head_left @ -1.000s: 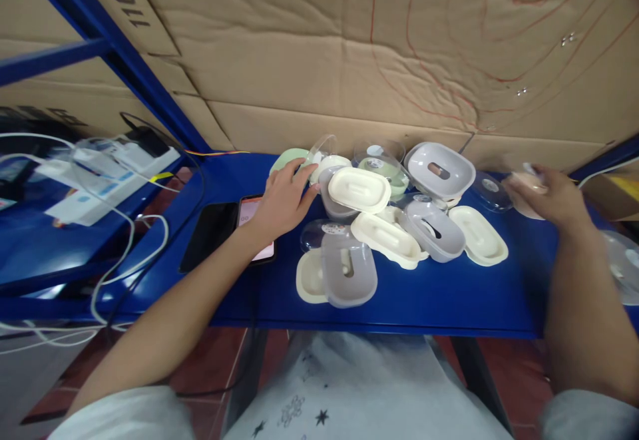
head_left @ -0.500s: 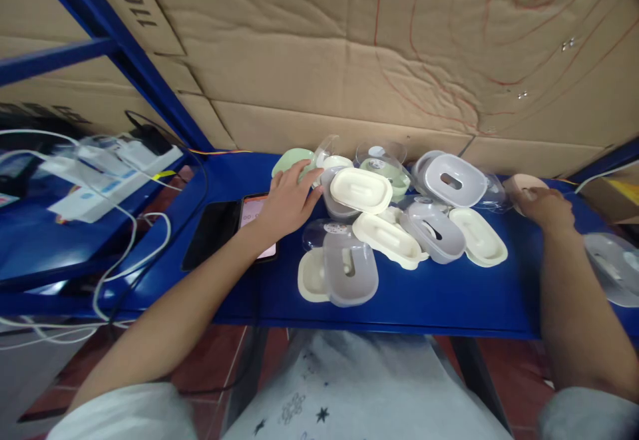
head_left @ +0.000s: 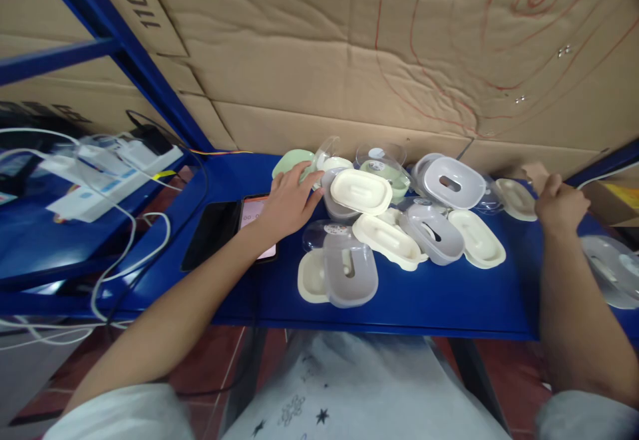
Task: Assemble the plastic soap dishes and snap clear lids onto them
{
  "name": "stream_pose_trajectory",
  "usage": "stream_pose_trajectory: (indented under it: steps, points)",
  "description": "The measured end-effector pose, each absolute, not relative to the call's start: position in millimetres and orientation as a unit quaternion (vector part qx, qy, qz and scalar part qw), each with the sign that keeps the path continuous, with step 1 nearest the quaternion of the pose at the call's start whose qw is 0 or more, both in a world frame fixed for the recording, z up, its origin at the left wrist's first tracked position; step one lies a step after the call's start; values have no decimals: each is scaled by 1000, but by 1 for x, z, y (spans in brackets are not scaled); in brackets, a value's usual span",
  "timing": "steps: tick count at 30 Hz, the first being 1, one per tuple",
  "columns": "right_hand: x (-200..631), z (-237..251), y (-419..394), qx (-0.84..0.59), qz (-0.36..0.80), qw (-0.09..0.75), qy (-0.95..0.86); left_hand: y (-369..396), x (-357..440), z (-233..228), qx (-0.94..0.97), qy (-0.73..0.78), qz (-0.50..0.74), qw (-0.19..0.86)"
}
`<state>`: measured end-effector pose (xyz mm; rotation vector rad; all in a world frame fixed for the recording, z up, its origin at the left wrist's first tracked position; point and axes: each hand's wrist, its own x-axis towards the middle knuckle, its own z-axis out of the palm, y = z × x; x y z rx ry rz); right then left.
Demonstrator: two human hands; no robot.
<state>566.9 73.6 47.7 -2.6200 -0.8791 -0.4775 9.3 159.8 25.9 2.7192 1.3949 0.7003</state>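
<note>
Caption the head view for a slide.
Left hand rests on a green lid; right hand beside a cream lid.

In front of me a blue bench [head_left: 399, 297] is carrying two phones: a dark one [head_left: 207, 235] is lying flat beside a lit one [head_left: 252, 217]. Cardboard [head_left: 324, 47] is lining the wall behind. To my left, white cables [head_left: 132, 260] are trailing off a lower blue shelf [head_left: 30, 247], where a power strip [head_left: 107, 170] is sitting. A blue frame bar [head_left: 120, 54] is slanting up across the cardboard.
</note>
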Motion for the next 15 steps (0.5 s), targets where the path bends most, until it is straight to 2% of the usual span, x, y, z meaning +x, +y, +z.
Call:
stream_pose_trajectory:
  steps: [5, 11, 15]
  points:
    - [523, 63, 71, -835, -182, 233, -464, 160, 9, 24, 870, 439, 223, -1]
    - [458, 56, 89, -602, -147, 369, -693, 158, 10, 24, 873, 432, 228, -12]
    - [449, 55, 108, -612, -140, 361, -690, 156, 11, 24, 878, 424, 223, -16]
